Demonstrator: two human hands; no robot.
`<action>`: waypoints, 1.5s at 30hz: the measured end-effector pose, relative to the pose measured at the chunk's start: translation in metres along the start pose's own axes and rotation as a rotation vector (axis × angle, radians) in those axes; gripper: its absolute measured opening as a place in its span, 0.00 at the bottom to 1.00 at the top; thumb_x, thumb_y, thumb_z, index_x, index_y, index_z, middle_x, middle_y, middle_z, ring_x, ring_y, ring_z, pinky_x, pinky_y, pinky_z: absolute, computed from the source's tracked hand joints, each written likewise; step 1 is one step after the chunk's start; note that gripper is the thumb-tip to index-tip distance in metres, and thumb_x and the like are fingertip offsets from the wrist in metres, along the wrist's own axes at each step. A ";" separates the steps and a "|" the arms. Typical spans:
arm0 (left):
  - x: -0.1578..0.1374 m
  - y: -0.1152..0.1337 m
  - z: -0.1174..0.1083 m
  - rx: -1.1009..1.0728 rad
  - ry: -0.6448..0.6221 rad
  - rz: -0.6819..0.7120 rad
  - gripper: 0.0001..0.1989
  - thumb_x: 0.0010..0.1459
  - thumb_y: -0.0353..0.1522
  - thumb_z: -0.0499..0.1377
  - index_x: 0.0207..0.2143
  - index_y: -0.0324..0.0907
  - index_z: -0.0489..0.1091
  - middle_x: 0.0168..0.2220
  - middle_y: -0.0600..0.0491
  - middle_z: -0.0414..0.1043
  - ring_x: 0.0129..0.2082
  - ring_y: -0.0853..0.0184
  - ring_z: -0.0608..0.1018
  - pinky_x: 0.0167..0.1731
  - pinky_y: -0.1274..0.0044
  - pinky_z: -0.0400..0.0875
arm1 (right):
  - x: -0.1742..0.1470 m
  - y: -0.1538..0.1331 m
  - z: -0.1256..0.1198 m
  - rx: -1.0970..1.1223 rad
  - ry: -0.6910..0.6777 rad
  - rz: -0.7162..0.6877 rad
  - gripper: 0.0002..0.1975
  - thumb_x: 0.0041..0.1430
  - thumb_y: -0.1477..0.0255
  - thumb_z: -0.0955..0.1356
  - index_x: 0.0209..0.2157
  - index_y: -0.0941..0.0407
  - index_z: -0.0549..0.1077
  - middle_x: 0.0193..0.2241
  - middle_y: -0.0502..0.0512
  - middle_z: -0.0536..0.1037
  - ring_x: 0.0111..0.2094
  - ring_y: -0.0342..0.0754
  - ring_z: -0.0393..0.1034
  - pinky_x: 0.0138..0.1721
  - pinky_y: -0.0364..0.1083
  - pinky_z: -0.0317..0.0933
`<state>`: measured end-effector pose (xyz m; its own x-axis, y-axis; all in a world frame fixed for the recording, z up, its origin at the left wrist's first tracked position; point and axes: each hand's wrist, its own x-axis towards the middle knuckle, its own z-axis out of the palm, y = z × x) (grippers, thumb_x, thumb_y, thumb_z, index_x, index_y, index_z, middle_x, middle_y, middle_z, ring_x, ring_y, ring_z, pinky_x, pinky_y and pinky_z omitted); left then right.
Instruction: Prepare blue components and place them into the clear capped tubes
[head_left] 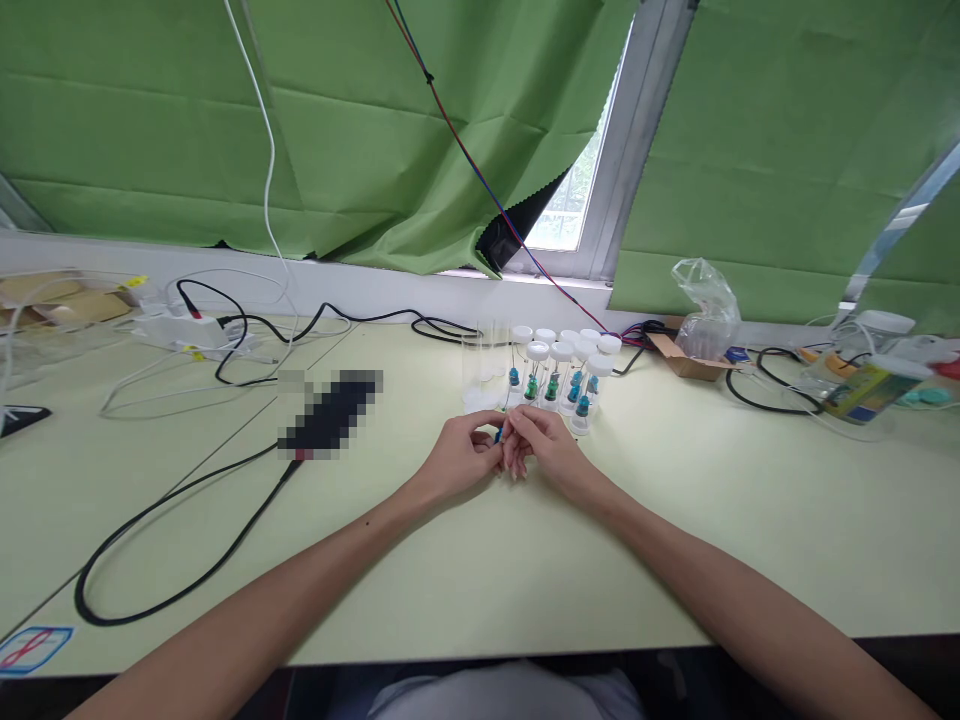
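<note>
My left hand (466, 452) is closed in a pinch on a small blue piece (499, 435), which is mostly hidden by the fingers. Right against it, my right hand (546, 442) has thumb and forefinger pressed together just above the piece; whatever lies between those fingertips is too small to make out. Just beyond the hands stands a group of clear tubes with white caps (537, 350). Inside several of them are small blue or green pieces (553, 387) with thin wire-like stems. Uncapped clear tubes (472, 365) stand to the left of this group, with loose white caps (480, 402) near their base.
A pixelated dark object (330, 415) with a black cable (180, 603) lies on the left of the table (420, 600). White and black cables with a power strip (187, 330) run along the back. At right are a cardboard box (690, 360) with a plastic bag and a yellow-labelled jar (874, 388).
</note>
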<state>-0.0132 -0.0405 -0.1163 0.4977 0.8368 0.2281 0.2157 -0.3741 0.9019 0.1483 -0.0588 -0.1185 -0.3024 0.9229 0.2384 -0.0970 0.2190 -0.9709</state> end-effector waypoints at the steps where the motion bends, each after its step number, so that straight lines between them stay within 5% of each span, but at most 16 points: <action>1: 0.000 0.001 0.000 -0.006 -0.003 -0.001 0.13 0.52 0.28 0.55 0.39 0.40 0.73 0.27 0.55 0.76 0.22 0.72 0.75 0.25 0.80 0.69 | 0.000 0.000 0.000 0.003 -0.001 0.001 0.18 0.64 0.57 0.63 0.29 0.56 0.67 0.17 0.49 0.74 0.16 0.42 0.67 0.18 0.41 0.61; 18: 0.000 -0.001 0.000 0.003 0.008 -0.022 0.14 0.50 0.27 0.55 0.41 0.40 0.73 0.24 0.57 0.76 0.21 0.71 0.75 0.22 0.80 0.66 | -0.002 -0.003 0.000 0.096 -0.024 0.017 0.13 0.65 0.59 0.63 0.35 0.55 0.67 0.22 0.50 0.76 0.18 0.43 0.69 0.20 0.41 0.61; 31: 0.003 0.002 0.001 -0.165 0.021 -0.026 0.10 0.53 0.32 0.59 0.38 0.39 0.72 0.26 0.53 0.77 0.24 0.66 0.79 0.27 0.76 0.74 | 0.000 0.000 -0.002 0.108 -0.010 -0.022 0.17 0.60 0.57 0.68 0.39 0.56 0.72 0.33 0.56 0.80 0.21 0.42 0.70 0.20 0.42 0.61; 45: 0.002 -0.001 0.001 -0.099 0.010 -0.024 0.10 0.56 0.34 0.58 0.39 0.40 0.72 0.25 0.54 0.76 0.22 0.69 0.76 0.27 0.76 0.73 | 0.002 0.003 -0.003 0.019 0.108 -0.040 0.14 0.54 0.59 0.72 0.30 0.56 0.72 0.20 0.48 0.74 0.18 0.41 0.66 0.20 0.42 0.59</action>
<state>-0.0118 -0.0386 -0.1174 0.4846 0.8493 0.2093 0.1434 -0.3131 0.9388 0.1502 -0.0559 -0.1212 -0.1943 0.9426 0.2716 -0.1254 0.2507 -0.9599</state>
